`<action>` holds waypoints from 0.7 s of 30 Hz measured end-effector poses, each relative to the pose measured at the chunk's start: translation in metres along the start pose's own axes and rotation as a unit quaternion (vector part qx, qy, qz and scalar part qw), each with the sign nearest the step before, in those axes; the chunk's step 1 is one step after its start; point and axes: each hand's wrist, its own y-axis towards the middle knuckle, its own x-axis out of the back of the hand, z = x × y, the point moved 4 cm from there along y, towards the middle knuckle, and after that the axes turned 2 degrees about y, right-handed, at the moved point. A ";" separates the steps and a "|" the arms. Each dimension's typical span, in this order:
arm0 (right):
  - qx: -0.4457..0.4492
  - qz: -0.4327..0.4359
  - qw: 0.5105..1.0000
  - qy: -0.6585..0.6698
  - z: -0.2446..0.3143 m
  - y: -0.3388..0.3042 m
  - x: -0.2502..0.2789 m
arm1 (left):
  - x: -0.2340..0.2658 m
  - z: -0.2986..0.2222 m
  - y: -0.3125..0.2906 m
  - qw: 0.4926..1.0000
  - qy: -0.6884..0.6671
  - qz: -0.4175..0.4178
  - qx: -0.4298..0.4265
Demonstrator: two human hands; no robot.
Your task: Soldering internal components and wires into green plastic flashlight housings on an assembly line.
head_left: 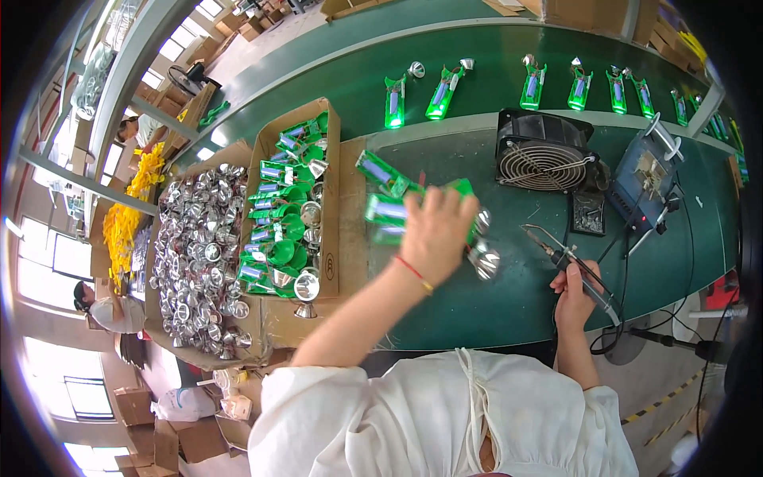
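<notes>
My left hand (435, 234) is closed over a small bunch of green flashlight housings (386, 210) on the green bench. They carry blue cells, and shiny reflectors (483, 261) stick out past the hand. Slight blur and my fingers hide part of the grip. Lower right, my right hand (574, 298) wraps round a soldering iron (563, 256), its tip pointing up and left over the bench top. A thin feed tube and a cable run along the iron.
An open carton (331, 199) holds more green housings, beside a box heaped with silver reflectors (203, 254). A black fan (544, 159), a small dark tray (588, 219) and a blue soldering station (645, 179) stand right. Lit housings (395, 103) line the far belt.
</notes>
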 end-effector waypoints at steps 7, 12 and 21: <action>0.015 -0.018 1.000 -0.008 0.011 -0.001 0.017 | -0.017 -0.038 -0.029 1.000 -0.022 -0.006 -0.003; 0.011 -0.014 1.000 -0.011 0.009 -0.005 0.020 | -0.013 -0.031 -0.043 0.988 -0.148 0.045 0.000; 0.013 0.004 1.000 -0.016 0.010 -0.005 0.016 | -0.013 0.021 -0.077 0.987 -0.162 0.004 -0.012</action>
